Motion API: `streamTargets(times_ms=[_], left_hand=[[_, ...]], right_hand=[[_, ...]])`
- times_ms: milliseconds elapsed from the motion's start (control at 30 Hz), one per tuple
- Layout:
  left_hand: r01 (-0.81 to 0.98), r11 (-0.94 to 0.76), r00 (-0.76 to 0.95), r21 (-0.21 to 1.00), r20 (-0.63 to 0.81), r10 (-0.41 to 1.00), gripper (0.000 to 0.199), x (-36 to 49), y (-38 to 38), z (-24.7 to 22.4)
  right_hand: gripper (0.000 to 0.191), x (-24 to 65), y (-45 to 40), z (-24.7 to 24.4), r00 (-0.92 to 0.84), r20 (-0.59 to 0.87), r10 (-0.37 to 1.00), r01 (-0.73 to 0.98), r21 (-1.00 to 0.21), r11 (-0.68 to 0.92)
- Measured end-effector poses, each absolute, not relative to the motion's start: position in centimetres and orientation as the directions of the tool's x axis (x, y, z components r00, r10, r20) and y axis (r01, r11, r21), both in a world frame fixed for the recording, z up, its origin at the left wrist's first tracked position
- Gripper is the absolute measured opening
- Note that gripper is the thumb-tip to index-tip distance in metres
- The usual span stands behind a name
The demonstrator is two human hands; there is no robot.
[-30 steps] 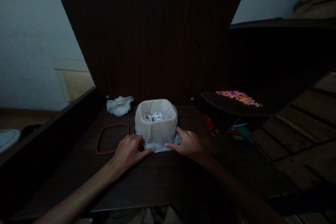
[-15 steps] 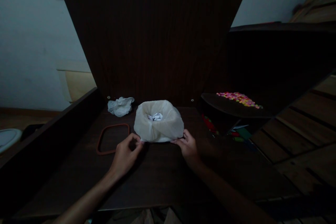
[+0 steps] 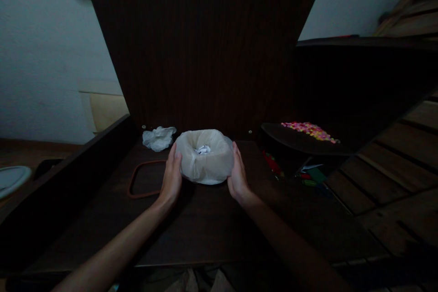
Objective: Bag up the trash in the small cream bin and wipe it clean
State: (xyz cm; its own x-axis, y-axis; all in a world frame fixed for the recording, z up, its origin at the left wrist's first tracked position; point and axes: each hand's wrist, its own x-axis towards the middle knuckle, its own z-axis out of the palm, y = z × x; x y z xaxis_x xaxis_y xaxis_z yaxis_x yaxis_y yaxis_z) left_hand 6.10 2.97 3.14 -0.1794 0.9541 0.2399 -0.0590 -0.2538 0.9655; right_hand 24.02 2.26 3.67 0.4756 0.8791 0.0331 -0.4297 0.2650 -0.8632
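A container draped in a whitish plastic bag (image 3: 205,169) stands upright on the dark wooden surface, the bag folded over its rim and down the outside. Crumpled white paper with dark marks (image 3: 204,149) lies inside. My left hand (image 3: 172,175) rests flat along the bag's left side, fingers stretched upward. On the right side, my right hand (image 3: 238,173) lies against the bag in the same way, fingers straight. Left of my left hand is a reddish-brown rounded rectangular frame (image 3: 145,195), partly hidden behind that hand.
A crumpled pale plastic bag (image 3: 159,139) lies near the back panel (image 3: 191,54). Small colourful pieces (image 3: 310,131) cover part of a curved shelf (image 3: 287,137) at right. A raised side board (image 3: 68,182) borders the left.
Both hands have let go of their pinch on the bag's lower front edge. They have moved up to its sides and flattened against it. The view has shifted slightly.
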Motion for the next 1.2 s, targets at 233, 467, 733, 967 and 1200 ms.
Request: streamTargets(times_ms=[233, 467, 733, 967, 1200], left_hand=[[0.073, -0.218, -0.256, 0.973, 0.23, 0.939, 0.034, 6.6, 4.7, 1.5], [-0.003, -0.271, -0.247, 0.962, 0.262, 0.933, 0.031, 6.4, 5.9, 1.5], [-0.167, -0.165, -0.201, 0.972, 0.13, 0.971, 0.038, 6.9, 7.0, 2.6], [-0.148, -0.135, -0.282, 0.98, 0.089, 0.955, 0.032, 7.1, 8.7, 2.6], [-0.15, -0.182, -0.281, 0.972, 0.134, 0.95, 0.026, 7.6, 9.2, 2.3]], right_hand=[[0.036, 23.0, 4.9, 1.4, 0.603, 0.05, 0.796, -0.295, -0.913, 0.281], [0.053, 22.7, 6.3, 2.5, 0.635, 0.105, 0.766, -0.307, -0.875, 0.374], [0.029, 22.6, 7.9, 2.6, 0.607, -0.04, 0.794, -0.405, -0.875, 0.265], [0.018, 22.8, 8.6, 2.6, 0.521, -0.021, 0.853, -0.434, -0.867, 0.244], [0.019, 23.2, 9.1, 3.2, 0.508, 0.025, 0.861, -0.457, -0.84, 0.294]])
